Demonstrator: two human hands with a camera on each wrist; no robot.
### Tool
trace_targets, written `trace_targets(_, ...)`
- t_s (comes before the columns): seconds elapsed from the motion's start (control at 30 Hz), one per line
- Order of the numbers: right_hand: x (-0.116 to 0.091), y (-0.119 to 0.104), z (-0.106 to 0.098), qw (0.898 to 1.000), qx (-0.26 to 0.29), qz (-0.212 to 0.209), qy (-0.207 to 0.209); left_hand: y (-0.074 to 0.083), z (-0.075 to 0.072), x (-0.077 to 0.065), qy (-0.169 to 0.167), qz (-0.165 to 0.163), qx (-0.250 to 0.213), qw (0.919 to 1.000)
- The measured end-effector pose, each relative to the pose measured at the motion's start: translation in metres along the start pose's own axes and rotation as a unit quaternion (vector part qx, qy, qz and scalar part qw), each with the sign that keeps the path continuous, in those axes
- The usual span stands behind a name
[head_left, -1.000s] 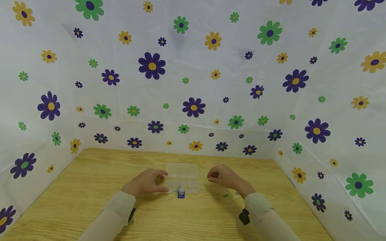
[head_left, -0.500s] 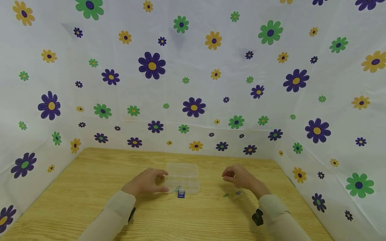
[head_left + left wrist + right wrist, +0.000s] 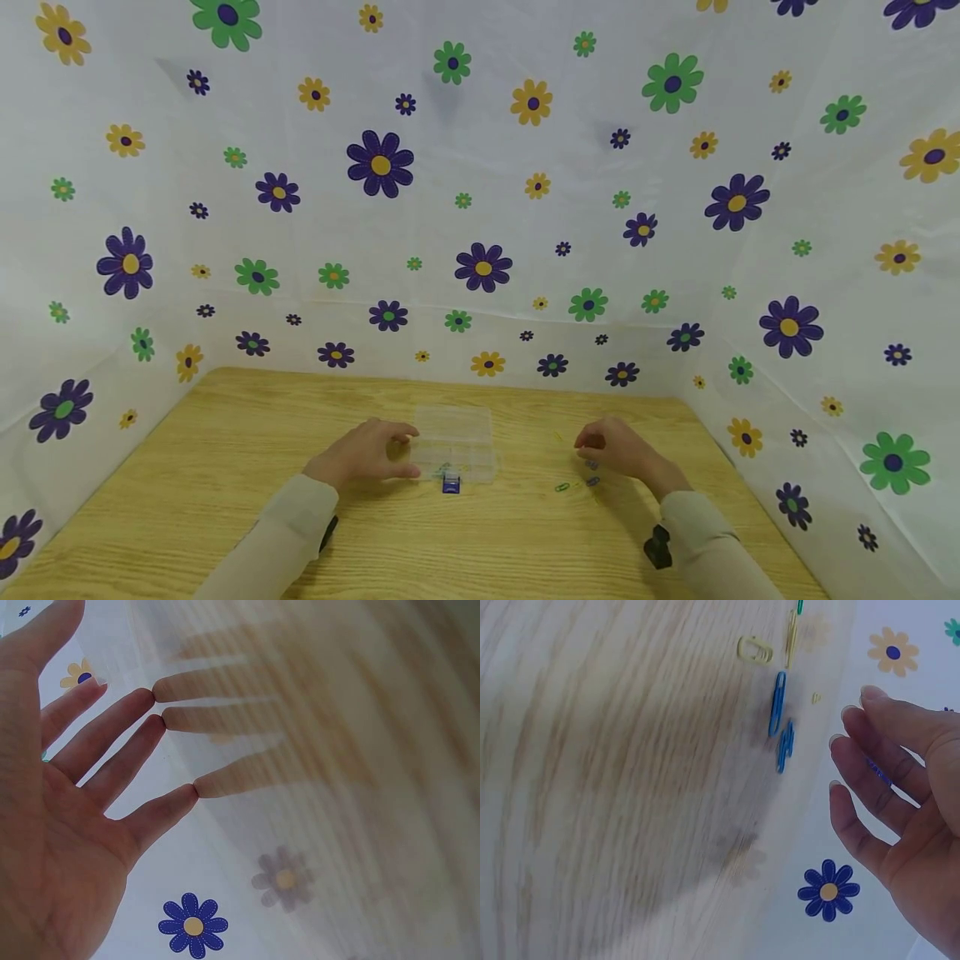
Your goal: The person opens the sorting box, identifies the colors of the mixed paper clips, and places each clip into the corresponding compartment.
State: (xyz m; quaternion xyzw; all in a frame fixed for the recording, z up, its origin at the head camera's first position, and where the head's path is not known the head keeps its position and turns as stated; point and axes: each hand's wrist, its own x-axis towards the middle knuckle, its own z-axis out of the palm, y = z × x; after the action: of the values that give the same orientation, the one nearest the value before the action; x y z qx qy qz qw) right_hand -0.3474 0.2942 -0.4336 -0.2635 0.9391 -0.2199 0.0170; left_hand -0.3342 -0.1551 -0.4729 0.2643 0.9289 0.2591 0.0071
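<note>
My R hand [image 3: 618,450], the nearer one, sits by 2 blue clips [image 3: 778,703], which lie just my side of its tips, long axes approx. L-R; thumb & fingertips close, nothing seen between. My L hand [image 3: 367,450], fingers apart, is at the box [image 3: 453,421]'s L side. Wood table [image 3: 480,542], yellow clip [image 3: 761,654] nearby, flowered cloth [image 3: 450,229] on 3 sides.

Your left forearm [image 3: 266,537], sleeved to the wrist, extends forward and inward. Your left grip [image 3: 365,450] is bare and empty, its fingers [image 3: 109,726] spread and nearly straight, thumb [image 3: 52,630] held well apart. Your right forearm [image 3: 712,533], likewise sleeved, angles forward and inward. Your right grip [image 3: 621,448] is bare, fingers [image 3: 875,786] loosely bent, its thumb [image 3: 900,718] near the index fingertip.
</note>
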Motion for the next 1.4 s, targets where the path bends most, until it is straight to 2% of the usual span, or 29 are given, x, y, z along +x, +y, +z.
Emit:
trace_targets(0.23, -0.006, 0.015, -0.001, 1.0, -0.005, 0.028, -0.002, 0.0, 0.0, 0.001, -0.002, -0.004, 0.0, 1.0)
trace_targets(0.47, -0.012, 0.028, 0.0, 1.0, 0.011, 0.019, -0.006, 0.001, -0.002, 0.001, -0.001, 0.002, 0.005, 1.0)
trace_targets(0.67, -0.015, 0.036, 0.003, 0.999, 0.013, 0.029, -0.006, -0.001, -0.002, 0.002, -0.003, 0.014, 0.002, 0.9999)
trace_targets(1.17, -0.018, 0.041, 0.005, 0.999, 0.019, 0.028, -0.009, -0.003, 0.001, 0.003, 0.003, 0.009, -0.003, 1.0)
trace_targets(1.4, -0.018, 0.039, 0.005, 0.998, 0.014, 0.052, -0.013, -0.003, 0.002, 0.001, 0.001, 0.005, -0.005, 1.0)
